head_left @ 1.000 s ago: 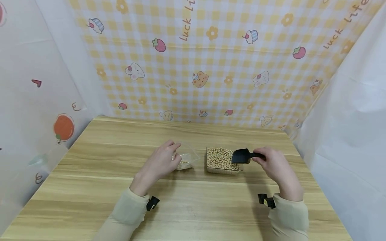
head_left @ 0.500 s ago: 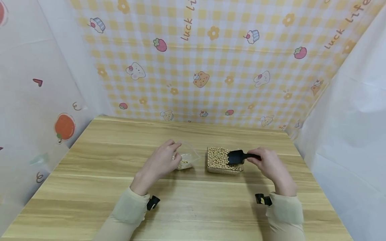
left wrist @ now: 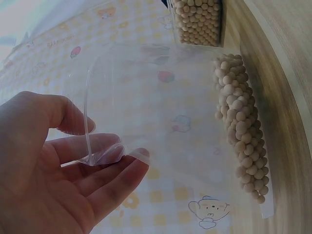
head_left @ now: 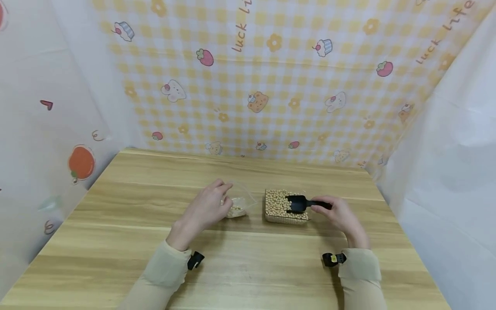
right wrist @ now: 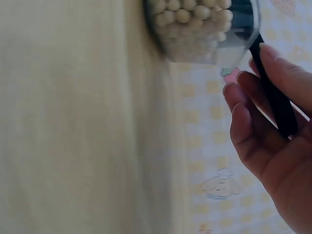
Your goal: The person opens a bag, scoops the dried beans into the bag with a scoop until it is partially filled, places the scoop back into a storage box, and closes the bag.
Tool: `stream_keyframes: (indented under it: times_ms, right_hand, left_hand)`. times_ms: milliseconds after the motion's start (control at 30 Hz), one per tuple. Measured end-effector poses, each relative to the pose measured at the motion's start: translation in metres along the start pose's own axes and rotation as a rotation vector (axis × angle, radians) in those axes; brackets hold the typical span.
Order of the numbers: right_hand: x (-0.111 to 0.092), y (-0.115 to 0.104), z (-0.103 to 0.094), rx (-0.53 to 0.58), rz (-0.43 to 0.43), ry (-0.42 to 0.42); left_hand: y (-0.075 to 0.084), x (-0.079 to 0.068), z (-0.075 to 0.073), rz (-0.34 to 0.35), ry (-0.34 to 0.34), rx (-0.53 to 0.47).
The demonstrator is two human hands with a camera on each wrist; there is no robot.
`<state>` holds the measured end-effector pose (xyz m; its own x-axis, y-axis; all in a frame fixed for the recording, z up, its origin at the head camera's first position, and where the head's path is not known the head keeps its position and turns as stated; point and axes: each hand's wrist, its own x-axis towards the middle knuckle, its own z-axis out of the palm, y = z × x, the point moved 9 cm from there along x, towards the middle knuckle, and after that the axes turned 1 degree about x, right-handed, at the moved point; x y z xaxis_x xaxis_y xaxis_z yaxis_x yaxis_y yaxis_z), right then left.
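My left hand (head_left: pixel 207 204) pinches the rim of a clear plastic bag (left wrist: pixel 146 97) near its open mouth, with thumb and fingers on either side of the film. A layer of round pale beans (left wrist: pixel 241 122) lies along the bag's bottom, which rests on the table. To the right of the bag stands a clear rectangular container (head_left: pixel 286 220), filled with the same kind of beans. My right hand (head_left: pixel 341 213) grips the handle of a black scoop (head_left: pixel 298 203), thumb on one side and fingers on the other. The scoop's front edge is sunk among the beans.
The wood-grain table (head_left: pixel 248 267) carries the bag and container. Behind it hangs a yellow checked cloth (head_left: pixel 232 86) with cartoon prints. White sheets (head_left: pixel 445 172) close off both sides. A small black device sits at each wrist, by the cuffs.
The scoop has moved left and into the container's beans, with my right hand following it leftward. My left hand and the bag have stayed in place.
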<state>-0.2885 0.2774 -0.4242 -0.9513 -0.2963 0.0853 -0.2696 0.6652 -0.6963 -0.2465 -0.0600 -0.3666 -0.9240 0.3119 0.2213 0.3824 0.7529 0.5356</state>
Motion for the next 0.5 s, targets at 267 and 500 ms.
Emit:
stream_keyframes:
  times_ms: [267, 500]
  right_hand:
    - [0.002, 0.013, 0.010, 0.131, 0.000, -0.017]
    - [0.002, 0.014, 0.009, 0.166, -0.020, -0.023]
  left_hand:
    - [0.000, -0.001, -0.001, 0.007, 0.011, 0.019]
    - [0.001, 0.000, -0.002, 0.016, 0.020, 0.019]
